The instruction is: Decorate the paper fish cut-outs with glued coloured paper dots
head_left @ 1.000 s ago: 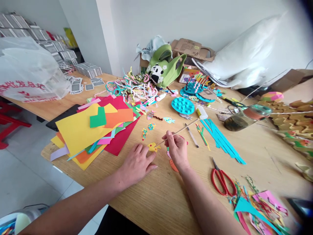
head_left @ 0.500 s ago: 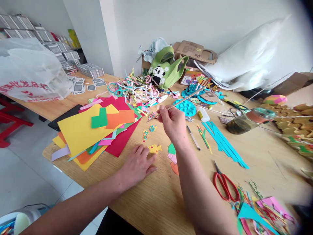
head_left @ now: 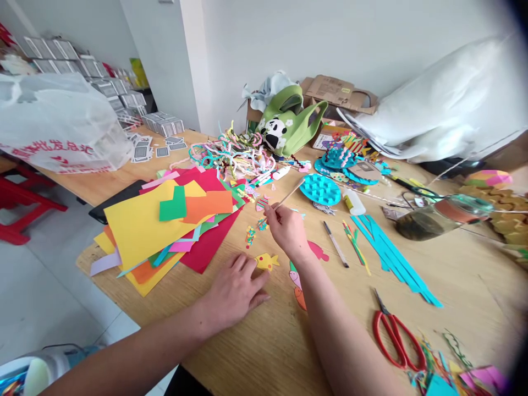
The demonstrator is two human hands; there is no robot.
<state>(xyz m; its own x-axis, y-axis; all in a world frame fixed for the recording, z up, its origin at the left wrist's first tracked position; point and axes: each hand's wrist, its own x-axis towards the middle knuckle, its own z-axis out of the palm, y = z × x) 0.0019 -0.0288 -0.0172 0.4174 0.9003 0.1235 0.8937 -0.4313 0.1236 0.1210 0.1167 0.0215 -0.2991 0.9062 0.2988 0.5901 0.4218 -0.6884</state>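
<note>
My right hand pinches a thin wooden stick between thumb and fingers. The stick's lower end points down at a small pile of coloured paper dots; I cannot tell whether it touches them. A second heap of dots lies just to the left. My left hand rests on the table with fingers stretched out, beside a yellow paper fish with red spots. Partly hidden by my right forearm are a pink paper fish, an orange one and a red one.
Stacked coloured paper covers the table's left side. Red-handled scissors, blue paper strips, a pen and a glass jar are on the right. Yarn and a green panda bag stand at the back.
My right hand has come lower, bringing the stick's lower end down to the dots. The view has shifted slightly left, while my left hand stays by the yellow fish.
</note>
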